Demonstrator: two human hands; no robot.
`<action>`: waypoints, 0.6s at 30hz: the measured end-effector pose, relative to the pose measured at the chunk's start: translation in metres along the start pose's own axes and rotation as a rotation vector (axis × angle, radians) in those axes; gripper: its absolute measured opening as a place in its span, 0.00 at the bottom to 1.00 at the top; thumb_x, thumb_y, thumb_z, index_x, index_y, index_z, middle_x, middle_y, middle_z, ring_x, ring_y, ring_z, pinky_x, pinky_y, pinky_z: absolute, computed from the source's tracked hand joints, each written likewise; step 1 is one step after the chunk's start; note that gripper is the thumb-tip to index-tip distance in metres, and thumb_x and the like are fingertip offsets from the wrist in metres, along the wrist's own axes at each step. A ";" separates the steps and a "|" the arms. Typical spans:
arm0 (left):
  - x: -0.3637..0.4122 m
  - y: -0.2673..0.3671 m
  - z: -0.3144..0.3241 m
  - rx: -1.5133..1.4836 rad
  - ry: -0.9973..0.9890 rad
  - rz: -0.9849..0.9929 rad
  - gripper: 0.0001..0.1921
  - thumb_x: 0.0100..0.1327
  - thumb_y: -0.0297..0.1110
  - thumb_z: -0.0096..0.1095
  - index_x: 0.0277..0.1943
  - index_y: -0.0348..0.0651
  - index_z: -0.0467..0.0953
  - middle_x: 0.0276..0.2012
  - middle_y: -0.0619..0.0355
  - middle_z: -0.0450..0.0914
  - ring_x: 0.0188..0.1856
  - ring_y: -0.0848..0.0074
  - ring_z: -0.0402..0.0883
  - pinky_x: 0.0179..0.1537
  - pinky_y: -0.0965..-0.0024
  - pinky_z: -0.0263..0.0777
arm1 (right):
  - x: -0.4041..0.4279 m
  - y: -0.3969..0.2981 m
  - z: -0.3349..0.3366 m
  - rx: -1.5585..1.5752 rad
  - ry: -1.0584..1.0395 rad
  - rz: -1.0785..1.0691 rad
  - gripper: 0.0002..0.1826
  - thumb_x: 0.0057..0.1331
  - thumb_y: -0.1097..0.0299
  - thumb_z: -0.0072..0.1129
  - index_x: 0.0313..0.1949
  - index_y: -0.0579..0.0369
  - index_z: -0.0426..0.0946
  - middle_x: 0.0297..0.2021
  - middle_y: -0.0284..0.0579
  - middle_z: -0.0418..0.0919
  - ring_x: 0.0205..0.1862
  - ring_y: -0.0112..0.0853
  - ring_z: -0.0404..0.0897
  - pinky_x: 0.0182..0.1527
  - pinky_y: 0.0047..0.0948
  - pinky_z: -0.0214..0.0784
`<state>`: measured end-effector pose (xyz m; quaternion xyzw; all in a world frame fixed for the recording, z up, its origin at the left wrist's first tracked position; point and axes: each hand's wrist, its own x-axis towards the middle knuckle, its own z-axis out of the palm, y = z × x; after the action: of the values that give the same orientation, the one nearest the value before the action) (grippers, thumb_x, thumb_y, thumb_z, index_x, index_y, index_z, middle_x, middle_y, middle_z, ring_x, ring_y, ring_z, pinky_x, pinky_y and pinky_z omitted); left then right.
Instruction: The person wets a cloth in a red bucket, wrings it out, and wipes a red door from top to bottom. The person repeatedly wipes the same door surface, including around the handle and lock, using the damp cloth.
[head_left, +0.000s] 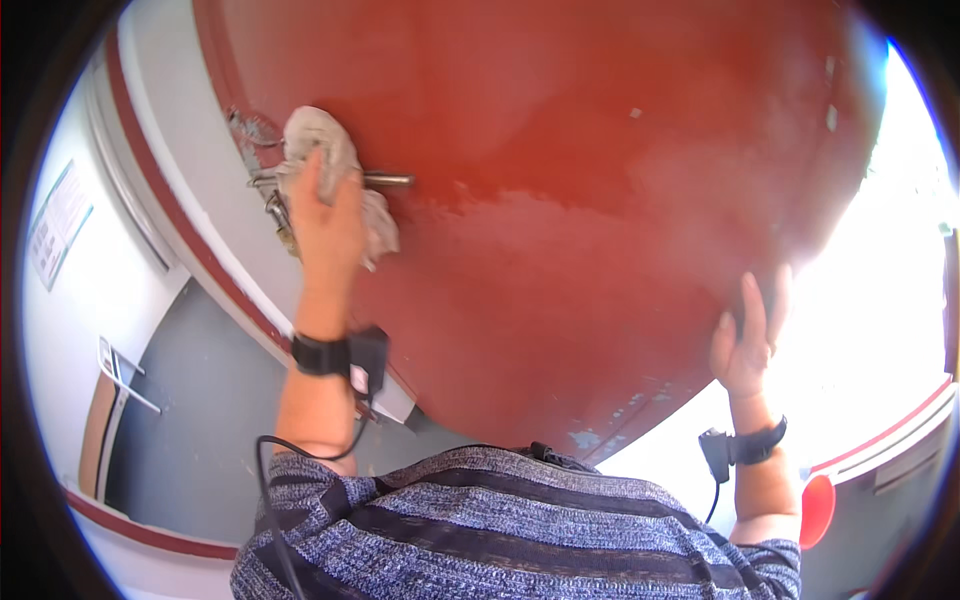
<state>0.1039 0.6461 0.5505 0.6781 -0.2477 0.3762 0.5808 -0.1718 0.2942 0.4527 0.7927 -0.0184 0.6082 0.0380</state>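
A red painted door (525, 270) fills the middle of the view, with a damp-looking, darker patch on its upper part. My left hand (330, 214) presses a crumpled off-white cloth (319, 131) against the door at its left edge, over a metal slide bolt (390, 179) that sticks out to the right of the cloth. A brass-coloured padlock (286, 238) hangs just left of the hand, partly hidden. On the right, my right hand (750, 337) is at the door's right edge with fingers apart and holds nothing; whether it touches the door I cannot tell.
Left of the door are a white frame with a red stripe (187, 225), a wall notice (60, 225) bearing writing, and a white-railed piece of furniture (112, 367) on the grey floor. A red plastic object (817, 511) is at lower right, below bright glare. Black cables run from both wristbands.
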 end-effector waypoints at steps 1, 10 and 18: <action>-0.026 0.013 0.017 0.103 0.004 0.214 0.25 0.62 0.31 0.62 0.61 0.32 0.68 0.51 0.43 0.69 0.56 0.56 0.69 0.58 0.59 0.64 | 0.001 -0.003 0.001 -0.030 -0.018 0.008 0.23 0.56 0.75 0.54 0.54 0.57 0.77 0.67 0.60 0.57 0.69 0.60 0.52 0.68 0.53 0.49; -0.092 0.091 0.078 0.018 -0.504 0.604 0.25 0.52 0.26 0.63 0.56 0.46 0.75 0.52 0.38 0.66 0.52 0.46 0.72 0.49 0.58 0.73 | 0.033 -0.034 0.002 0.011 -0.080 -0.033 0.26 0.51 0.75 0.59 0.53 0.52 0.79 0.65 0.53 0.62 0.69 0.50 0.56 0.65 0.45 0.55; 0.131 0.199 0.115 0.276 0.415 1.270 0.20 0.57 0.24 0.51 0.53 0.41 0.76 0.48 0.39 0.77 0.50 0.46 0.75 0.52 0.58 0.69 | -0.012 -0.034 -0.023 0.149 -0.146 0.223 0.25 0.57 0.74 0.57 0.56 0.59 0.73 0.61 0.60 0.64 0.61 0.51 0.67 0.60 0.44 0.63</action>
<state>0.0531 0.5069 0.7700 0.3832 -0.4308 0.7944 0.1912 -0.1943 0.3294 0.4457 0.8285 -0.0639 0.5490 -0.0901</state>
